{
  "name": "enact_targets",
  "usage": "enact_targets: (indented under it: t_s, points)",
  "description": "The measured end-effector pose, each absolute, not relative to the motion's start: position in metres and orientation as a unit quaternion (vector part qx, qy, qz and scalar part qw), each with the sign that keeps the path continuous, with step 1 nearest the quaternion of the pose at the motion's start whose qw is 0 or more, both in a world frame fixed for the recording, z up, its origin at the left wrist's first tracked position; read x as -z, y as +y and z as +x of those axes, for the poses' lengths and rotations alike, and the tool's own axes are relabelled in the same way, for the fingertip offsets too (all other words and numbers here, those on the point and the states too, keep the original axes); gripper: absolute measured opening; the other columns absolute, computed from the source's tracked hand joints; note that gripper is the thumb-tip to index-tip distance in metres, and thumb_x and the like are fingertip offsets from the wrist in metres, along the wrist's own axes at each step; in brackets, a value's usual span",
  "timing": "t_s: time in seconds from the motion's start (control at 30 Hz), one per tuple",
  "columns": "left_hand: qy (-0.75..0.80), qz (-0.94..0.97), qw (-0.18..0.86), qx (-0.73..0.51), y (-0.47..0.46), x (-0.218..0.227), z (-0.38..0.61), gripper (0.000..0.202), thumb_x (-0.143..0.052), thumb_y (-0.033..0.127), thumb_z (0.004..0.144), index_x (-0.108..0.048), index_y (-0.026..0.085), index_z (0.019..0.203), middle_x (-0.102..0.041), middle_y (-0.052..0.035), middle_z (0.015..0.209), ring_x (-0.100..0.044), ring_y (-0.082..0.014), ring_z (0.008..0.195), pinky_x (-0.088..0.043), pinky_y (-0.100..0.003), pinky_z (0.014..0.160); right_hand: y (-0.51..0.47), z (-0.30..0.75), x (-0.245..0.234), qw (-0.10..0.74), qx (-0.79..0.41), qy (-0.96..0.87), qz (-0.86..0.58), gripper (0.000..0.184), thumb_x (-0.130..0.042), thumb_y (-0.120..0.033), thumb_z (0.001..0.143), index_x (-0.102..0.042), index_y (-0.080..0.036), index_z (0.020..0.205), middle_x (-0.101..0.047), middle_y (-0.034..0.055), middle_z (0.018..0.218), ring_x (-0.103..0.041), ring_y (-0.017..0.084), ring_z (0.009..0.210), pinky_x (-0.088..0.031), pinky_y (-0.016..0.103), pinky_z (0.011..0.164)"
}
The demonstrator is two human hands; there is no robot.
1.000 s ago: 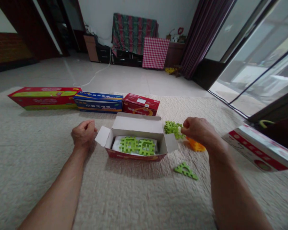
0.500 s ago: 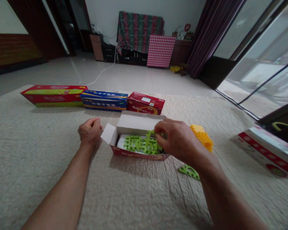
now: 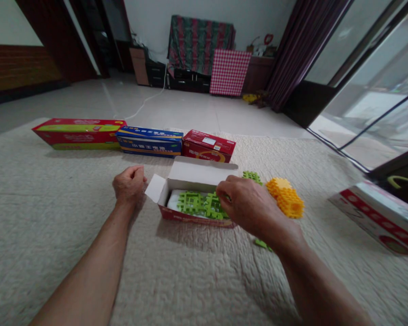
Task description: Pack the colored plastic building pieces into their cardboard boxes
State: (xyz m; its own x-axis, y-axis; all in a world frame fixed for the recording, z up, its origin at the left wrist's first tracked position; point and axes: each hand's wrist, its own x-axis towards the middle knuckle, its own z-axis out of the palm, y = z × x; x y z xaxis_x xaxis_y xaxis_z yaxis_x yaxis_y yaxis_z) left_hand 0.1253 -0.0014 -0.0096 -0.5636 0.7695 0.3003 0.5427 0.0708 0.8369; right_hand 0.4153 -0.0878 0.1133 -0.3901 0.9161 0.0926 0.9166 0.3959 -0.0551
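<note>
An opened red cardboard box (image 3: 190, 219) stands on the quilted cover, its white flaps folded back. Inside, green interlocking plastic pieces (image 3: 190, 202) lie over something white. My right hand (image 3: 246, 199) is over the box's right end, fingers curled together and touching or close to the green pieces; what is between them is hidden. My left hand (image 3: 129, 183) rests as a closed fist on the cover, left of the box and apart from it. Beyond my right hand lies a green lattice piece (image 3: 252, 177). Another green piece (image 3: 262, 245) shows partly below my right wrist.
Yellow interlocking pieces (image 3: 287, 199) sit right of my right hand. Behind the open box stand a red-and-green box (image 3: 81, 135), a blue box (image 3: 149, 142) and a dark red box (image 3: 209, 146) in a row. A white-and-red box (image 3: 377, 217) is at far right.
My right hand has lowered slightly toward the box, and the green piece that showed raised at its fingertips is out of sight. My left fist stays put. The view has shifted a little.
</note>
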Motion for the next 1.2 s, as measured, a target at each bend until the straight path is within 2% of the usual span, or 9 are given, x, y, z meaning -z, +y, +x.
enact_targets:
  t_s: [0.23,0.43,0.67,0.87,1.0,1.2]
  points:
    - [0.732,0.447,0.116,-0.502,-0.001,0.008,0.127,0.031,-0.059,0.031,0.076,-0.077,0.017,0.097,-0.065,0.0014,0.059,-0.063,-0.0167,0.064,-0.048,-0.028,0.066,-0.088,0.416,-0.114,0.064,-0.006,-0.825,-0.561,0.014,-0.053,-0.016,0.085,-0.064,-0.018,0.077,-0.065,0.0046,0.082,-0.054,0.013,0.067,-0.032,0.028,0.058]
    - [0.73,0.454,0.114,-0.499,-0.003,0.008,0.127,0.031,-0.059,0.032,0.076,-0.076,0.016,0.097,-0.066,0.0004,0.061,-0.063,-0.0177,0.065,-0.049,-0.028,0.065,-0.079,0.439,-0.122,0.158,-0.027,-0.813,-0.559,0.012,-0.055,-0.02,0.082,-0.066,-0.019,0.077,-0.066,0.0036,0.079,-0.056,0.014,0.067,-0.039,0.028,0.063]
    - [0.731,0.454,0.127,-0.494,-0.004,0.008,0.126,0.031,-0.059,0.031,0.077,-0.075,0.016,0.1,-0.067,-0.0001,0.065,-0.063,-0.0174,0.067,-0.049,-0.028,0.067,-0.058,0.503,-0.122,0.254,0.015,-0.724,-0.641,0.015,-0.056,-0.021,0.079,-0.07,-0.018,0.08,-0.069,0.0038,0.074,-0.06,0.015,0.067,-0.043,0.03,0.066]
    - [0.749,0.44,0.127,-0.478,-0.003,0.006,0.125,0.028,-0.063,0.031,0.078,-0.075,0.018,0.099,-0.066,0.0028,0.061,-0.064,-0.0173,0.07,-0.048,-0.029,0.071,-0.047,0.53,-0.074,0.187,0.018,-0.705,-0.683,0.022,-0.054,-0.019,0.082,-0.073,-0.017,0.094,-0.069,0.0076,0.091,-0.062,0.017,0.08,-0.045,0.03,0.077]
    - [0.747,0.436,0.135,-0.483,-0.004,0.005,0.126,0.029,-0.063,0.03,0.077,-0.076,0.017,0.1,-0.067,0.0021,0.063,-0.065,-0.0178,0.071,-0.048,-0.029,0.071,-0.047,0.522,-0.062,0.137,0.02,-0.713,-0.688,0.029,-0.055,-0.018,0.083,-0.071,-0.017,0.107,-0.066,0.0113,0.106,-0.061,0.02,0.09,-0.043,0.032,0.083]
    - [0.743,0.439,0.117,-0.492,-0.005,0.005,0.128,0.027,-0.064,0.029,0.076,-0.076,0.018,0.097,-0.067,0.0025,0.06,-0.065,-0.0183,0.069,-0.049,-0.029,0.069,-0.044,0.515,-0.06,0.082,0.017,-0.696,-0.713,0.029,-0.056,-0.017,0.08,-0.07,-0.017,0.105,-0.065,0.0129,0.106,-0.06,0.022,0.092,-0.041,0.033,0.082]
